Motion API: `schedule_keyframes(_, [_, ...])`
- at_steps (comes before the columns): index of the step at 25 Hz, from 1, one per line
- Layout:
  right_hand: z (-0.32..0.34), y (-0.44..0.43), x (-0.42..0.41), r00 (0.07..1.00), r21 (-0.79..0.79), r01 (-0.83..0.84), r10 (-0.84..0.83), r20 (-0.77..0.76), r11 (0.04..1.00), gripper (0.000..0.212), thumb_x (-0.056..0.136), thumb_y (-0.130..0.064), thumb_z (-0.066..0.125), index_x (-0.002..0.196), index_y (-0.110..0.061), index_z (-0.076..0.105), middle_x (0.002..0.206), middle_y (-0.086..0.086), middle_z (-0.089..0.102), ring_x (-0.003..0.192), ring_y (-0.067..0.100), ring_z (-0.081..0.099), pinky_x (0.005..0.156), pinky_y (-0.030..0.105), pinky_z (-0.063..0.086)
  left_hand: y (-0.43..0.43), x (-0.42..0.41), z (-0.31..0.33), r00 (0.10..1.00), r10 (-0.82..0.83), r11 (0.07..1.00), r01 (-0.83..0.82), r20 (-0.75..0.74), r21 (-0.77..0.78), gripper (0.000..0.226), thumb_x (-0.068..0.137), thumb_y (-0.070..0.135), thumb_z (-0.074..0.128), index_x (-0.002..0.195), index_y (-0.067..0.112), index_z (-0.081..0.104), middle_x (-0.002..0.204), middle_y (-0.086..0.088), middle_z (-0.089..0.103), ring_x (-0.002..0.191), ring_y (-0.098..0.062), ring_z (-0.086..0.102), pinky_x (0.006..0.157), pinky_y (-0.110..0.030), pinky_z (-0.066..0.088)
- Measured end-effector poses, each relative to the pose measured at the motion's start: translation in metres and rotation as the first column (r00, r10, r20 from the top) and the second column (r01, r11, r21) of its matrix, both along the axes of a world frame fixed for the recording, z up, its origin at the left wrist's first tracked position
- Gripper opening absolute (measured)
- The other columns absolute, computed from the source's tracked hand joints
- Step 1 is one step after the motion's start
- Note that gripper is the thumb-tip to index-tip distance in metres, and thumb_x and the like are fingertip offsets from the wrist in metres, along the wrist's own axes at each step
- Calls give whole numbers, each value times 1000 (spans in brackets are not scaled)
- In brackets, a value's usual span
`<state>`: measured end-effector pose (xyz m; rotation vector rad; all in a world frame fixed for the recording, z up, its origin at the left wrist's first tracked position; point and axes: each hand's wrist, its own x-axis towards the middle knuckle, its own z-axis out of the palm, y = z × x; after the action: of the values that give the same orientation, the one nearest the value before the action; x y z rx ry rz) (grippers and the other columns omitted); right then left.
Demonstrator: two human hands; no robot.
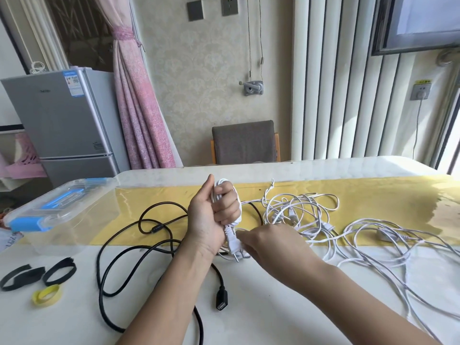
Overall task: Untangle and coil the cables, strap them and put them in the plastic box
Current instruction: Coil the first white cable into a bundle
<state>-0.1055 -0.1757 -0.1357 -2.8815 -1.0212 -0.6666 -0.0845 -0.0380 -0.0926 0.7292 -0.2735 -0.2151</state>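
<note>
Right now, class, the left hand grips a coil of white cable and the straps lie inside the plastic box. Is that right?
Not quite. The left hand does grip a coil of white cable, but the straps lie on the table beside the plastic box, not inside it, as the head view shows.

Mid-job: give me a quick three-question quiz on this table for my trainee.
1. True or false: the left hand holds a coiled length of white cable.
2. What colour is the USB extension cable? A white, B black, C yellow.
3. Fill in: the clips on the plastic box are ___.
Key: 1 true; 2 B; 3 blue.
</note>
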Motion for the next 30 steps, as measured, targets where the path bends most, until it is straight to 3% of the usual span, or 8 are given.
schedule_keyframes(2, [0,-1,3,998,28,19,-21,59,999,28,61,-20,78,59,-23,50,40,-1,35,33,23,39,33,24,18,2,-1,3,999,37,990,-42,37,135,50,94,40,30,49,21,40,35,11,22,37,-9,3,33,-19,9])
schedule_keyframes(8, [4,-8,3,978,154,-126,97,182,980,29,86,-31,44,62,-24,59,47,-1,44,40,22,41,35,24,26,3,0,2,975,189,900,-220,118,376,53,101,39,24,54,17,37,38,9,19,31,-3,13,34,-20,9])
schedule_keyframes(13, [11,-12,-4,921,206,-311,242,304,928,23,92,-26,51,75,-23,67,64,-7,52,50,16,44,41,23,26,-7,3,-17,804,169,222,-595,570,773,52,102,40,28,61,15,46,46,8,40,40,-7,35,44,-18,29])
schedule_keyframes(14, [14,-13,-5,899,216,-355,268,347,909,20,93,-26,54,81,-21,69,69,-6,53,55,15,46,44,23,27,-6,3,-19,814,142,193,-581,563,791,52,102,43,30,59,20,48,49,8,43,43,-6,38,49,-20,32])
schedule_keyframes(18, [28,-24,-8,826,308,-410,207,525,858,13,92,-21,62,92,-13,74,71,0,50,57,15,42,48,23,31,0,5,-16,939,76,443,-333,335,832,50,101,47,32,59,22,43,42,12,34,39,-7,32,43,-18,28])
schedule_keyframes(22, [40,-55,4,818,381,-318,48,574,868,18,86,-10,67,102,-13,74,81,6,58,55,16,48,50,25,35,-10,-2,-18,986,-89,386,-99,144,917,57,101,50,25,62,11,42,41,5,31,33,-7,25,38,-15,19])
schedule_keyframes(26, [42,-85,19,824,556,-201,-168,542,807,31,86,5,57,111,-9,70,90,10,60,62,12,46,58,17,29,-24,-12,-15,960,-279,527,142,13,838,57,99,53,21,62,13,39,42,4,28,36,-7,19,35,-16,16])
schedule_keyframes(30, [33,-104,36,833,695,-45,-357,423,718,30,89,6,58,111,-10,70,89,13,61,58,29,56,54,27,38,-33,-16,-19,844,-523,590,460,-120,663,58,97,56,21,56,19,42,39,10,29,34,-4,15,31,-13,18])
